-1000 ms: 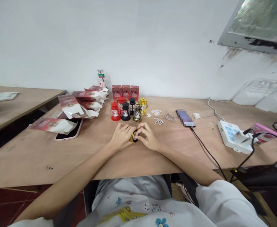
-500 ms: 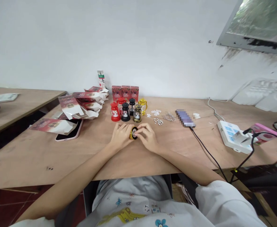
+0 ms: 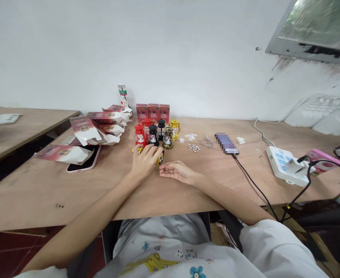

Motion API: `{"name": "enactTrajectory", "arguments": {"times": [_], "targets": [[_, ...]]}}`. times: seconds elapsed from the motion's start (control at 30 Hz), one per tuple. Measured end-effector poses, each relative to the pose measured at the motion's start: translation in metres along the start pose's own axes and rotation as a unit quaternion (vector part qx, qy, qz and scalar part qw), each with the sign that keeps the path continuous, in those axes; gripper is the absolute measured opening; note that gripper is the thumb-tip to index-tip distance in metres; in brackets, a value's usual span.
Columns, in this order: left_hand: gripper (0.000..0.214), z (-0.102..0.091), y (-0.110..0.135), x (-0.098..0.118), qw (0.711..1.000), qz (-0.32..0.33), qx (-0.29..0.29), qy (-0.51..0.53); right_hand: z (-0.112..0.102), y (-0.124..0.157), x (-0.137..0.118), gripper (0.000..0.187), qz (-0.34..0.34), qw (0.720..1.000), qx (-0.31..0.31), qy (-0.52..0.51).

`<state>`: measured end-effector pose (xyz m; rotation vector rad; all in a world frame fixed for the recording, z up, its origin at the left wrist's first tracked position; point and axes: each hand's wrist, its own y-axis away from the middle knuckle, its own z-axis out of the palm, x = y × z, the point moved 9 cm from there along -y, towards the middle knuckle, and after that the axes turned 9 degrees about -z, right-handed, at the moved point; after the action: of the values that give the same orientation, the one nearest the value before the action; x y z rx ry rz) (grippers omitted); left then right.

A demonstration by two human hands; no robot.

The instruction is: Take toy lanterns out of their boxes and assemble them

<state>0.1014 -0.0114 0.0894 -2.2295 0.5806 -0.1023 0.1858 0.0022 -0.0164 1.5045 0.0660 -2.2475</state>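
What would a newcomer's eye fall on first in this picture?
Probably the cluster of small lanterns, red, black and gold, in front of three red boxes by the wall. Next, the left hand, holding another gold lantern on its side nearby. Farther left lies a heap of open cartons.

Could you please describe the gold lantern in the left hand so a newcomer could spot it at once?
On the wooden table, three red boxes stand with a group of small lanterns before them. Nearer the person, the left hand covers the middle of the gold lantern. Unlike its upright neighbours, the standing gold one included, it is tipped sideways.
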Motion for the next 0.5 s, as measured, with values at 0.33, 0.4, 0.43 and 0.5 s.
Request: {"name": "enactTrajectory", "arguments": {"times": [0.33, 0.4, 0.43, 0.5], "targets": [[0.029, 0.001, 0.002, 0.013, 0.999, 0.050, -0.002, -0.011, -0.010, -0.006, 0.016, 0.022, 0.037, 0.992, 0.056, -0.102], [0.031, 0.002, 0.001, 0.010, 0.999, 0.031, -0.012, 0.003, -0.027, -0.013, 0.008, 0.015, -0.030, 0.989, 0.111, -0.096], [0.032, 0.002, 0.001, 0.008, 1.000, 0.020, -0.018, 0.010, -0.038, -0.015, 0.002, 0.013, -0.069, 0.982, 0.147, -0.093], [0.034, 0.003, 0.001, 0.006, 1.000, 0.002, -0.027, 0.015, -0.064, -0.019, -0.015, 0.012, -0.135, 0.963, 0.214, -0.089]]}}
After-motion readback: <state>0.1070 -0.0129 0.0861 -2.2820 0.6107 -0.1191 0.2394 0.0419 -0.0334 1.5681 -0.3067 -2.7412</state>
